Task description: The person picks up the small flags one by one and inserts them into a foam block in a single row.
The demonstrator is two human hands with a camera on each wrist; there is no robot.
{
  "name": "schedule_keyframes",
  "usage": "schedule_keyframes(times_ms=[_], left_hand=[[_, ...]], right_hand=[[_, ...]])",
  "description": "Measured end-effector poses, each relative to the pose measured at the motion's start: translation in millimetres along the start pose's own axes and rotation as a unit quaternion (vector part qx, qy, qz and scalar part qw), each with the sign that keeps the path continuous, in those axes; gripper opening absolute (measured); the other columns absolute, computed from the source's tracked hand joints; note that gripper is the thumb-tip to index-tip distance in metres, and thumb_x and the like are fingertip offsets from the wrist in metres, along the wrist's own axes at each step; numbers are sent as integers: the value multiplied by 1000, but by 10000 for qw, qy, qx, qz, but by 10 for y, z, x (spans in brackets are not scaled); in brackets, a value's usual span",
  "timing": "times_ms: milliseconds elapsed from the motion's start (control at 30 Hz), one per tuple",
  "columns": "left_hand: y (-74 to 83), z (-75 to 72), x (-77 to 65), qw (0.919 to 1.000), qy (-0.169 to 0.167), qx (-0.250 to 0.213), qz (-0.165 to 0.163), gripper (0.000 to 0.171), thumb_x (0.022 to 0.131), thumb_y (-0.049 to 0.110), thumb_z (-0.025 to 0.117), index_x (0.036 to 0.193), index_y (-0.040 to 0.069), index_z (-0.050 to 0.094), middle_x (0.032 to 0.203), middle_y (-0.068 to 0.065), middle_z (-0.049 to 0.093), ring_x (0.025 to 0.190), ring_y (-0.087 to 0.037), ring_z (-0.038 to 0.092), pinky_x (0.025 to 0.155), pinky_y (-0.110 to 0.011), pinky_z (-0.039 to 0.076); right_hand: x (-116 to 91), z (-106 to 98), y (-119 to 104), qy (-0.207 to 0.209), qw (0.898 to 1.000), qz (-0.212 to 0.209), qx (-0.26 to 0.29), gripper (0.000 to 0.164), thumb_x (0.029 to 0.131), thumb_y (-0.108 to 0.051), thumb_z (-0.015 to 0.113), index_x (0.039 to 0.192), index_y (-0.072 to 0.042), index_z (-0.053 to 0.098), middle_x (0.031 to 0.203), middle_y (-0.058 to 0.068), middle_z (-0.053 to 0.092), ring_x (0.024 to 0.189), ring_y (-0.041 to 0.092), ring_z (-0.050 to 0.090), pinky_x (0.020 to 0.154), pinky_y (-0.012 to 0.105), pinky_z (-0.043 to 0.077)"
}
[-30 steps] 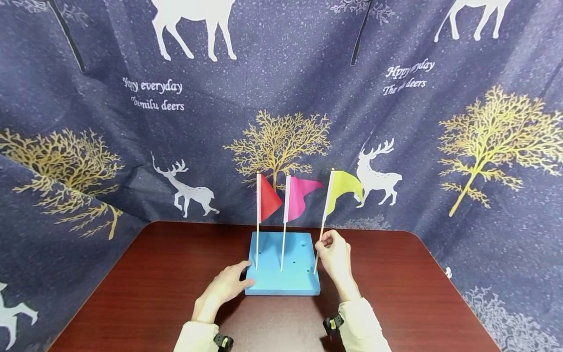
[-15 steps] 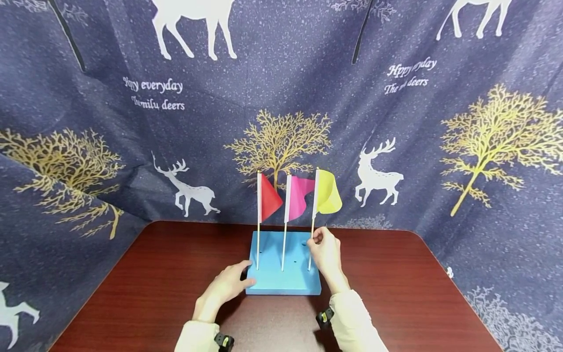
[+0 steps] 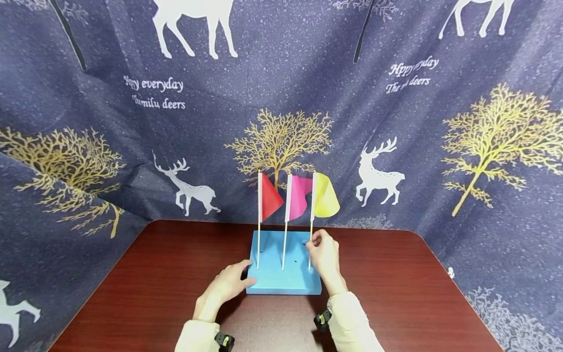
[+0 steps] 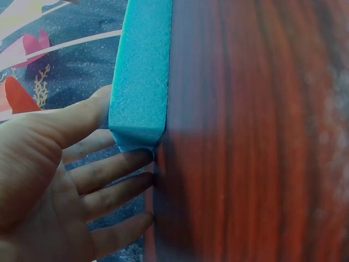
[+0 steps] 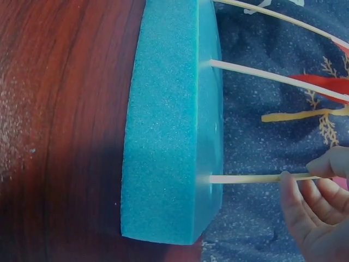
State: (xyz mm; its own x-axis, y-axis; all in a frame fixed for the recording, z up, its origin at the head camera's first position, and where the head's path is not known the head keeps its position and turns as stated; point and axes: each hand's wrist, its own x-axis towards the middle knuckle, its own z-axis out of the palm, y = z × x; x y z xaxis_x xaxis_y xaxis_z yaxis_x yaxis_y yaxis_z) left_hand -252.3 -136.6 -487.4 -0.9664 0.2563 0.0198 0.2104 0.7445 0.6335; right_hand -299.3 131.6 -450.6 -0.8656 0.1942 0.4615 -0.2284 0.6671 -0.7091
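Observation:
A blue foam block [image 3: 283,284] lies on the table, with three small flags standing in a row along it. The red flag [image 3: 270,199] is at the left, the pink flag [image 3: 296,200] in the middle, the yellow flag [image 3: 324,196] at the right. My right hand [image 3: 324,253] pinches the yellow flag's stick partway up; in the right wrist view the lower end of that stick [image 5: 245,179] meets the block's top face. My left hand [image 3: 226,284] rests at the block's left edge, thumb along the top and nearly straight fingers [image 4: 112,172] against the side.
Several small holes show in the block's top, one of them a dark hole [image 3: 295,261] between the pink and yellow sticks. The dark red-brown table [image 3: 189,254] reaches back to a hanging blue cloth [image 3: 281,88] printed with deer and trees.
My right hand has moved left with the yellow flag, from the block's right edge to a spot inside it. The flag has gone from leaning right to nearly upright. The left hand has stayed put.

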Motion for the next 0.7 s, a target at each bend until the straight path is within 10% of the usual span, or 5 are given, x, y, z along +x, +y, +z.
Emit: schedule_keyframes(times_ms=[700], left_hand=[[17, -32, -32, 10000, -27, -52, -65, 55, 89, 29, 72, 137, 8, 55, 127, -16, 61, 117, -36, 57, 92, -56, 45]], right_hand=[[-76, 11, 47, -66, 9999, 152, 24, 13, 78, -2, 72, 76, -9, 62, 66, -2, 61, 63, 17, 57, 62, 33, 47]])
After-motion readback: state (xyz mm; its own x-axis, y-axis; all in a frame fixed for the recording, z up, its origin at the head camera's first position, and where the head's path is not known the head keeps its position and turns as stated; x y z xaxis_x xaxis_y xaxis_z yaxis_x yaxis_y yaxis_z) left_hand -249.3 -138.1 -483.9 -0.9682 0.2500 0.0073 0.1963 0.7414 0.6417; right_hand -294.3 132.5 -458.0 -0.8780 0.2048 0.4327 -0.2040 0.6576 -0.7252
